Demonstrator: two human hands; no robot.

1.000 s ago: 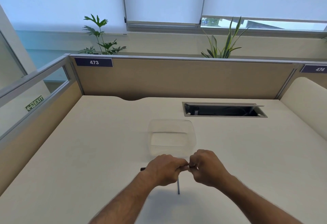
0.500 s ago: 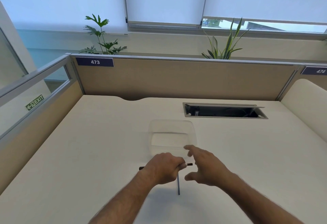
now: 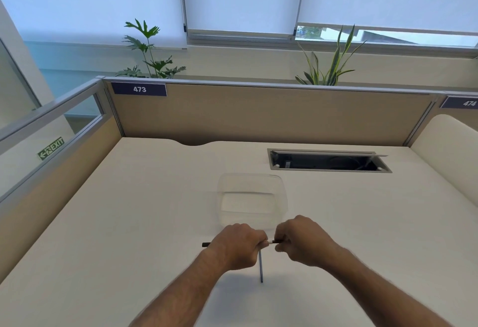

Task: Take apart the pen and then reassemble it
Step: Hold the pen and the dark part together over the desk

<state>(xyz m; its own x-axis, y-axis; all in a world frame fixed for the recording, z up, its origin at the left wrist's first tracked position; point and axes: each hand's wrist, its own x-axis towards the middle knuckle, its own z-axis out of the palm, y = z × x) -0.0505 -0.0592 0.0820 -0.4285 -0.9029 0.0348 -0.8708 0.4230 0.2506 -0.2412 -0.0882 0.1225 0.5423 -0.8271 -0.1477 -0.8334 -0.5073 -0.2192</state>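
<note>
Desk [image 3: 129, 223] centre: left hand [image 3: 239, 245], right hand [image 3: 302, 240] fingers grip pen [image 3: 275, 241]; clear tub [image 3: 252, 201] just beyond.

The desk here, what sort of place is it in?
Most likely an open-plan office: a desk fenced by a partition with the number label 473, and a cable hatch.

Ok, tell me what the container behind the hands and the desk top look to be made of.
Container: probably thin clear plastic, slightly glossy; the desk shows straight through its walls and the rim is rounded. Desk top: smooth matte cream surface, likely laminate; no grain or glare shows, so the core cannot be told.
</note>
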